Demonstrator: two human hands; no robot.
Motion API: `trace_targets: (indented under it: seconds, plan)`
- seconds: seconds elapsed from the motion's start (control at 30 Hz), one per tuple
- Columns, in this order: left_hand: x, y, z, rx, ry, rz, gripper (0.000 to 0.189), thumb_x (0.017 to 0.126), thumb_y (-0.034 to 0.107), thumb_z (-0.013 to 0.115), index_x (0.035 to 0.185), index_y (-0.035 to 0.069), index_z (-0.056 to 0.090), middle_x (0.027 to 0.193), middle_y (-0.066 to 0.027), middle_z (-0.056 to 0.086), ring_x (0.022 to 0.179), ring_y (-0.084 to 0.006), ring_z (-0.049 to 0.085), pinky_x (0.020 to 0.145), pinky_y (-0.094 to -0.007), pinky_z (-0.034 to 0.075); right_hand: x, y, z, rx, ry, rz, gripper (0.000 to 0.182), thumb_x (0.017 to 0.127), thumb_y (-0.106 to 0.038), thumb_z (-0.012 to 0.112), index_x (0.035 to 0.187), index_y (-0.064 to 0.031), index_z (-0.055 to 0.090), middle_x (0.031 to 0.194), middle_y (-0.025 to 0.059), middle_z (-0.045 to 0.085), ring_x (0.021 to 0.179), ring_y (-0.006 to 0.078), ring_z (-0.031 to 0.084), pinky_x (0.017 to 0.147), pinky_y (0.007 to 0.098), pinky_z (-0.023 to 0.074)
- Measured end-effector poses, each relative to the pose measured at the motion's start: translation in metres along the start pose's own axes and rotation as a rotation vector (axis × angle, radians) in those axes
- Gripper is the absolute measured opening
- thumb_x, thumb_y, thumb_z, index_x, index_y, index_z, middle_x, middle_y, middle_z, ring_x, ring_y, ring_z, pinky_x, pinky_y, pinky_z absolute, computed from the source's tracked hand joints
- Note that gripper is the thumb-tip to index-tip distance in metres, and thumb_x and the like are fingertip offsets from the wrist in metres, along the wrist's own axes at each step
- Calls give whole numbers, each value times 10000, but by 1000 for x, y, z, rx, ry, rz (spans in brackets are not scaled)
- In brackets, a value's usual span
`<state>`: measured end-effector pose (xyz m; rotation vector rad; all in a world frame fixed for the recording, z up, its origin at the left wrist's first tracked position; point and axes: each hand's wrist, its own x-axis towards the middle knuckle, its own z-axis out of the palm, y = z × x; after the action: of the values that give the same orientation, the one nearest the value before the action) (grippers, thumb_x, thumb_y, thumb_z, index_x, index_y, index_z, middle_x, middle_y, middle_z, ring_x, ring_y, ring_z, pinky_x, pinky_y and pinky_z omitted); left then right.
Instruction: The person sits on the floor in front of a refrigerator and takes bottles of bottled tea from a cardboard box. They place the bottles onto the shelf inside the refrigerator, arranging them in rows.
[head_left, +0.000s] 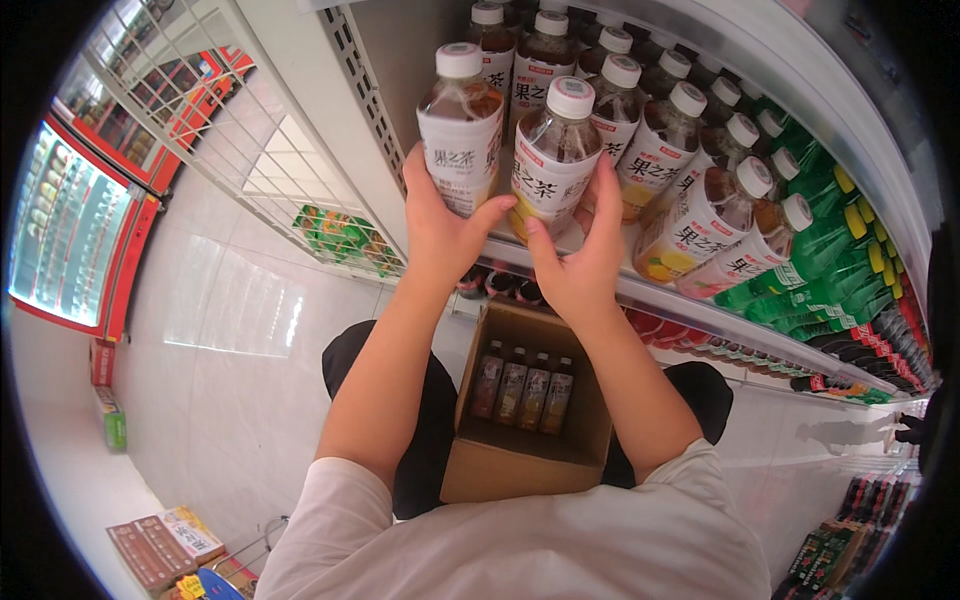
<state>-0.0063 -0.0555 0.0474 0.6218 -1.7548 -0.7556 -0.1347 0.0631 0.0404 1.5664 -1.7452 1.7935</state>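
Observation:
My left hand (457, 225) is closed round the lower part of a white-capped tea bottle (459, 135) at the left end of the shelf. Beside it, my right hand (577, 232) grips a second tea bottle (556, 157) with a yellow fruit print. Both bottles stand upright or nearly so at the shelf's front edge; whether they rest on it is hidden. Rows of like bottles (660, 157) fill the shelf behind and to the right. Below my forearms an open cardboard box (525, 469) holds several small bottles (525, 390) with dark caps.
Green soda bottles (810, 277) and dark cola bottles stand further right. A white wire rack (225, 112) flanks the shelf at left, with green packets (349, 236) low behind it. Red drink coolers (75, 225) are far left. Cartons (165, 544) lie at lower left.

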Motion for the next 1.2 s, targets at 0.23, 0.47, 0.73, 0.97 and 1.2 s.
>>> trace_targets:
  seconds: [0.23, 0.47, 0.73, 0.97, 1.2]
  plan:
    - [1, -3, 0, -62, -90, -97, 907, 806, 115, 866, 1512, -33, 316, 1370, -222, 511, 1240, -316, 557, 1069, -427, 461, 0, -4, -2, 61, -5, 131, 836, 813, -122, 822, 1509, 51, 393, 1418, 273, 552, 1270, 407, 600, 1053, 466, 498]
    - [-1, -10, 2, 38, -63, 29, 935, 804, 49, 849, 1544, -8, 281, 1383, -218, 476, 1274, -300, 520, 1075, -421, 453, 0, 1, -1, 39, 26, 120, 791, 797, -153, 843, 1458, 47, 458, 1336, 267, 608, 1184, 398, 647, 1008, 463, 522]
    - [-2, -8, 0, -204, -48, -41, 888, 831, -38, 790, 1558, -7, 280, 1384, -182, 487, 1266, -289, 538, 1068, -398, 468, 4, 0, -2, 44, -13, 194, 719, 783, -215, 876, 1351, 45, 522, 1186, 254, 669, 1078, 398, 688, 925, 455, 556]
    - [5, 14, -21, -756, -141, -193, 752, 977, 264, 747, 1546, 4, 330, 1468, -168, 545, 1338, -257, 563, 1122, -425, 463, 7, -2, 1, 17, -13, 180, 701, 779, -206, 878, 1336, 24, 518, 1169, 258, 654, 1051, 422, 677, 894, 472, 554]
    - [23, 25, -26, -991, -308, -457, 784, 1003, 452, 686, 1547, 6, 339, 1432, -168, 573, 1282, -266, 617, 1041, -422, 550, 7, -3, 3, 22, -2, 191, 708, 780, -194, 880, 1343, 18, 508, 1202, 261, 631, 1082, 430, 658, 903, 474, 547]
